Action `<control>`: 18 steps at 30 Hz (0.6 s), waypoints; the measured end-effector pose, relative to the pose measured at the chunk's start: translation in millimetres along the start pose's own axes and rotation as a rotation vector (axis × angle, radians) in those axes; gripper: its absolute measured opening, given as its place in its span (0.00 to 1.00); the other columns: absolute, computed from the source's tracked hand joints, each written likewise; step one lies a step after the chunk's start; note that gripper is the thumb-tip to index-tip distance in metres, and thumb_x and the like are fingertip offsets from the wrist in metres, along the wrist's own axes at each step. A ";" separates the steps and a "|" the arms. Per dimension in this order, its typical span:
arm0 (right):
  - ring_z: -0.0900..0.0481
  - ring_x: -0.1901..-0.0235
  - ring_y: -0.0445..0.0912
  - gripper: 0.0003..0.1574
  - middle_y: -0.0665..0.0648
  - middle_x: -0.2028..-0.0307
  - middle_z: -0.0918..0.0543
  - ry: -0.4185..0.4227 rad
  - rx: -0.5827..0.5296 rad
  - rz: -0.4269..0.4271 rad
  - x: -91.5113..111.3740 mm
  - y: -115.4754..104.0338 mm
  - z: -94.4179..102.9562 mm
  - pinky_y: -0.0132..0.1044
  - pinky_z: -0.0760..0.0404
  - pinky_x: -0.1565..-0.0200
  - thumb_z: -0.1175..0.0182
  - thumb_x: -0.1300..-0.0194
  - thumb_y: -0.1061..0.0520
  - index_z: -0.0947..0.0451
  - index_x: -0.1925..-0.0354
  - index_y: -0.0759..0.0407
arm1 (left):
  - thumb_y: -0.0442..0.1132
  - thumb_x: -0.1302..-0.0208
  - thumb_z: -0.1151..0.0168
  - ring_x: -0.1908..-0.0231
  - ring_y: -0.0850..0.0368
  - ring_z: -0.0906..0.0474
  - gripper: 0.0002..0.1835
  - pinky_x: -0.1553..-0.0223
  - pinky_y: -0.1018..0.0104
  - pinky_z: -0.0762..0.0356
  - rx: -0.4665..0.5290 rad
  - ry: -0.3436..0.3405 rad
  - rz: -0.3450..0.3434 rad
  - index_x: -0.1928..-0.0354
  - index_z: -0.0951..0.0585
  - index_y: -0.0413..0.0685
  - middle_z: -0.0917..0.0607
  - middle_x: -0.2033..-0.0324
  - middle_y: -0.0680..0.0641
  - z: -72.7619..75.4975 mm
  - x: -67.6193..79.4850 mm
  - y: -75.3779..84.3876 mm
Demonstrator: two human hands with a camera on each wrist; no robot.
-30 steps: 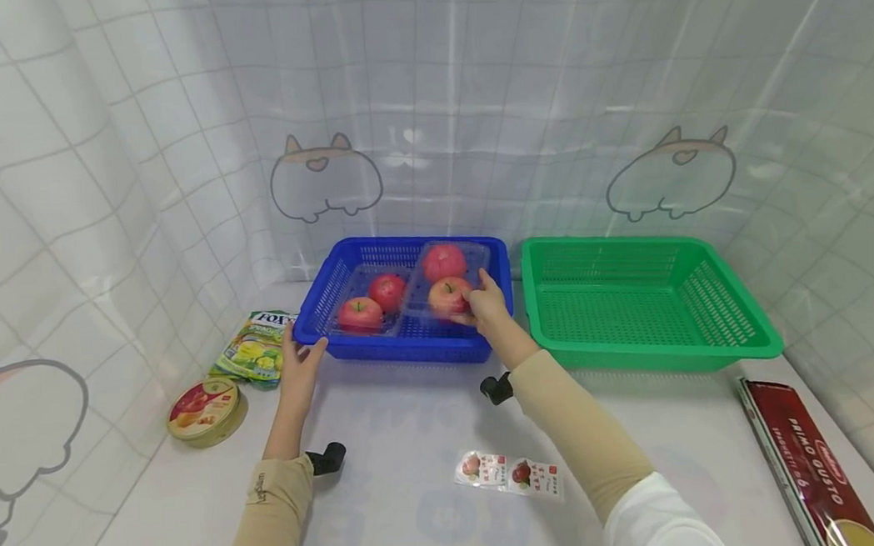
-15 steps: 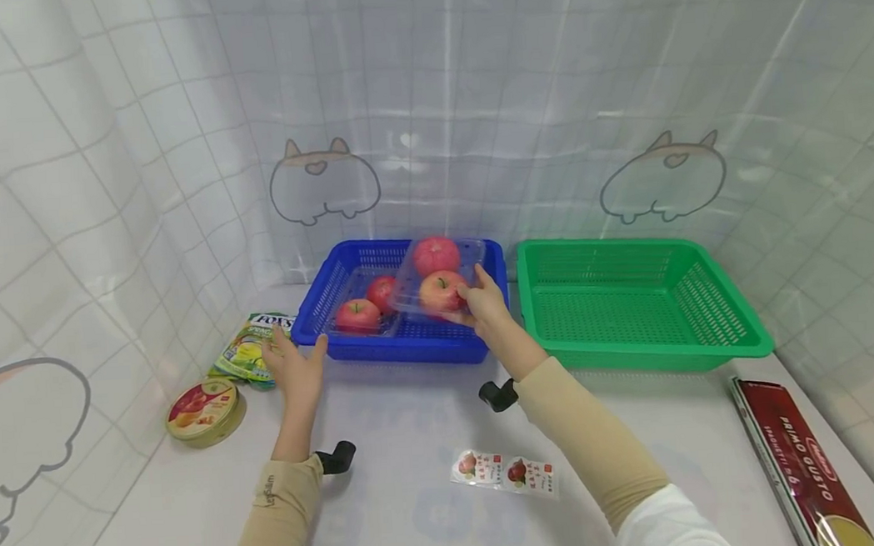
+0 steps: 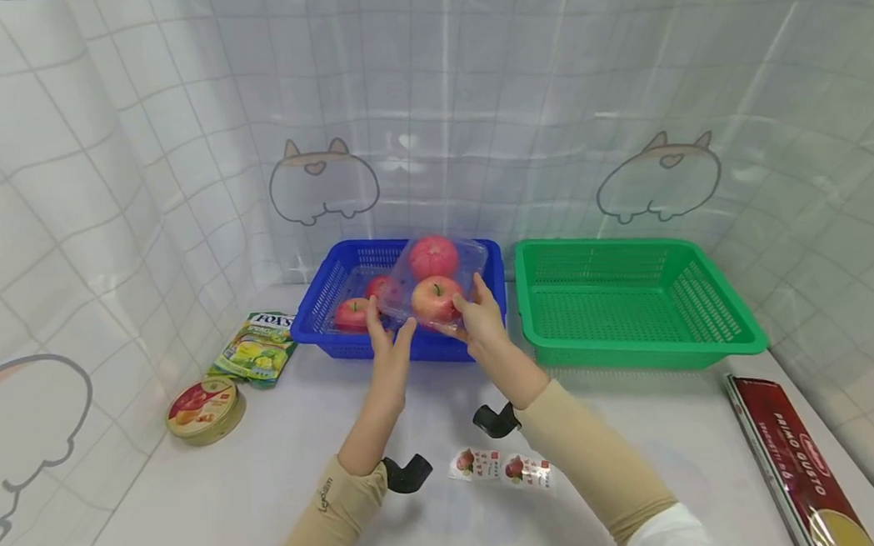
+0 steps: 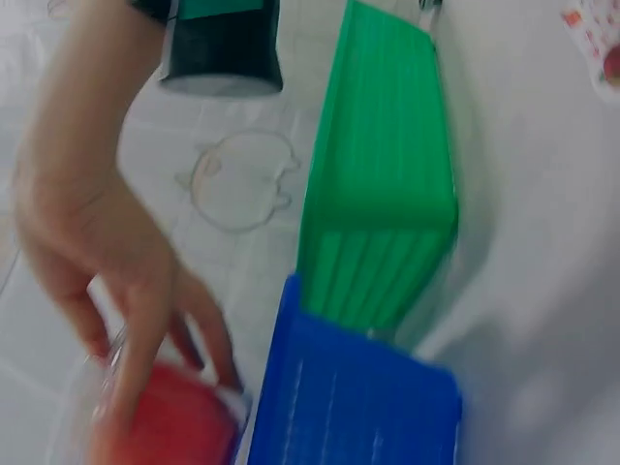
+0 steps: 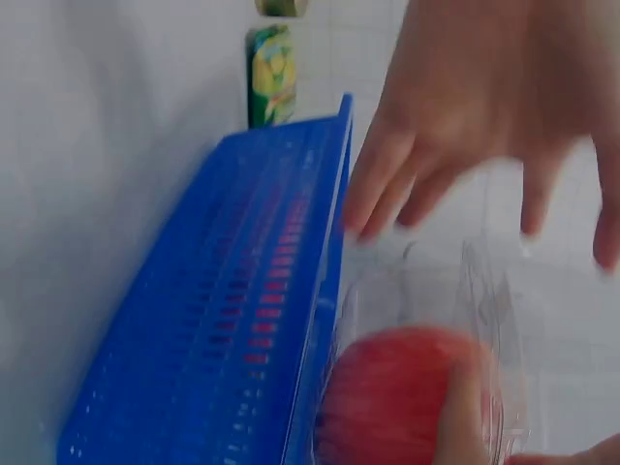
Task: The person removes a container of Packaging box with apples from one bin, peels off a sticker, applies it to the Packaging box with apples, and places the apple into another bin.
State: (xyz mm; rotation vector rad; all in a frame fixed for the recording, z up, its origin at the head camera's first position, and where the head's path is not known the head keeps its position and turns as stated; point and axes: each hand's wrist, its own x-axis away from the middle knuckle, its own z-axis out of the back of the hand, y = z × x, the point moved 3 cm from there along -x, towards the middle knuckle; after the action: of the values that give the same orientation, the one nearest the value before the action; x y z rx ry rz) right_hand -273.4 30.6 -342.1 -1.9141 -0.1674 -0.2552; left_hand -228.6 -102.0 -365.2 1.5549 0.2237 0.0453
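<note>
In the head view, a clear plastic box (image 3: 468,258) with two red apples (image 3: 436,296) inside is held tilted above the blue basket (image 3: 404,348). My right hand (image 3: 489,332) grips the box by its right side, thumb over the near apple. My left hand (image 3: 390,363) is by the box's near left corner, fingers spread; the right wrist view shows that hand (image 5: 494,97) straight-fingered and apart from the box. Behind it, more apples (image 3: 352,314) lie in the blue basket, partly covered. The left wrist view shows the gripping right hand (image 4: 111,232).
To the right stands a green basket (image 3: 640,352). A green-yellow FOX'S bag (image 3: 257,351) and a round tin (image 3: 203,410) lie at the left. Printed apple stickers (image 3: 500,467) lie in front, a red spaghetti pack (image 3: 798,464) at the right edge.
My right hand has lifted the apple box and shifted it slightly left. My left hand has left the blue basket's rim and moved right towards the box.
</note>
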 end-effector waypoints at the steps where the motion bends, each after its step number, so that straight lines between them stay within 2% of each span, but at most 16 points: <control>1: 0.46 0.33 0.52 0.41 0.55 0.28 0.57 0.008 -0.007 0.008 2.8 1.4 0.2 0.46 0.23 0.50 0.54 0.30 0.63 0.58 0.28 0.44 | 0.47 0.33 0.51 0.31 0.40 0.63 0.41 0.33 0.45 0.57 0.021 -0.001 0.009 0.29 0.65 0.57 0.66 0.29 0.45 -5.3 0.7 0.1; 5: 0.32 0.40 0.51 0.41 0.52 0.28 0.59 0.030 -0.053 0.038 14.2 7.3 -1.8 0.42 0.20 0.56 0.55 0.30 0.63 0.59 0.28 0.42 | 0.47 0.34 0.49 0.31 0.41 0.57 0.43 0.35 0.44 0.50 0.127 0.015 0.025 0.29 0.67 0.59 0.67 0.30 0.44 -20.5 0.1 -3.0; 8: 0.19 0.56 0.47 0.41 0.52 0.28 0.60 0.046 -0.082 0.064 23.5 10.9 -4.1 0.38 0.18 0.61 0.56 0.30 0.63 0.60 0.28 0.42 | 0.46 0.35 0.47 0.33 0.43 0.50 0.45 0.39 0.45 0.40 0.213 0.032 0.028 0.30 0.68 0.62 0.68 0.30 0.44 -27.9 -0.4 -5.6; 10: 0.18 0.68 0.43 0.40 0.54 0.28 0.59 0.063 -0.081 0.091 29.4 12.4 -5.1 0.33 0.18 0.64 0.56 0.30 0.63 0.60 0.28 0.43 | 0.45 0.36 0.46 0.37 0.45 0.42 0.45 0.43 0.46 0.33 0.243 0.045 0.029 0.30 0.68 0.65 0.67 0.31 0.44 -31.3 -0.1 -7.0; 12: 0.25 0.77 0.39 0.41 0.54 0.28 0.58 0.083 -0.069 0.122 34.5 13.8 -6.1 0.30 0.20 0.67 0.55 0.30 0.63 0.59 0.28 0.43 | 0.45 0.36 0.45 0.47 0.49 0.32 0.46 0.50 0.53 0.25 0.246 0.062 0.021 0.31 0.68 0.66 0.58 0.32 0.41 -34.0 0.1 -8.5; 14: 0.25 0.69 0.38 0.41 0.54 0.28 0.58 0.096 -0.063 0.160 38.6 15.3 -6.9 0.30 0.22 0.64 0.54 0.30 0.64 0.59 0.28 0.43 | 0.44 0.37 0.44 0.59 0.54 0.27 0.46 0.58 0.62 0.22 0.246 0.082 0.011 0.31 0.68 0.66 0.50 0.36 0.38 -35.9 -0.1 -10.1; 16: 0.26 0.55 0.41 0.42 0.55 0.28 0.57 0.098 -0.055 0.205 42.0 16.9 -7.8 0.32 0.23 0.59 0.55 0.31 0.65 0.60 0.27 0.45 | 0.44 0.37 0.43 0.68 0.57 0.29 0.47 0.67 0.70 0.24 0.239 0.105 -0.007 0.31 0.68 0.66 0.45 0.39 0.38 -37.0 -0.2 -11.7; 17: 0.29 0.48 0.43 0.42 0.54 0.28 0.57 0.094 -0.062 0.223 43.3 17.7 -8.3 0.34 0.24 0.55 0.55 0.31 0.65 0.60 0.27 0.45 | 0.43 0.38 0.43 0.70 0.56 0.30 0.47 0.69 0.72 0.25 0.241 0.115 -0.022 0.31 0.67 0.65 0.45 0.40 0.38 -37.5 -0.3 -12.0; 18: 0.35 0.41 0.46 0.42 0.55 0.28 0.58 0.086 -0.079 0.240 44.6 18.1 -8.7 0.36 0.26 0.49 0.55 0.31 0.66 0.60 0.27 0.46 | 0.43 0.38 0.42 0.67 0.56 0.30 0.47 0.68 0.73 0.26 0.244 0.124 -0.037 0.31 0.67 0.64 0.46 0.39 0.39 -37.7 -0.3 -11.9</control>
State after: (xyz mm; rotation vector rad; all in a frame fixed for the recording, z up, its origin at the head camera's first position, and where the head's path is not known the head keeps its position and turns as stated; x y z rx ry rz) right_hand -226.8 15.9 -344.1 -1.9757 0.1310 -0.1838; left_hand -236.7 -65.1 -377.0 1.7927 0.3670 0.0883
